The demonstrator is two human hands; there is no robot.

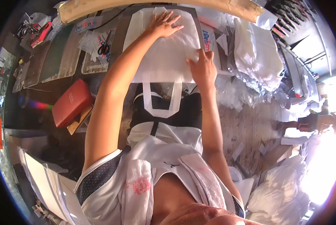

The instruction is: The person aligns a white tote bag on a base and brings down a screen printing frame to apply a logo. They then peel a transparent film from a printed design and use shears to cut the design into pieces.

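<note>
The left hand is laid flat with its fingers spread; nothing is seen to be grasped by it, and the upper part of the white bag is covered by its palm. The right hand is placed at the bag's right edge, with the thumb held apart from the forefinger and the other fingers partly curled; whether the edge is pinched there cannot be told. The bag is spread out at the upper centre of the frame, on a dark board. A strap handle is hung from its lower edge, over the wearer's dark shorts. Black scissors are seen left of the bag, near clear plastic. A red box is noted left of centre, tilted. The top of the frame is crossed by a tan bar. White sheeting is heaped at upper right. A towel is draped around the neck at lower centre. A white bundle is recorded at lower right.
</note>
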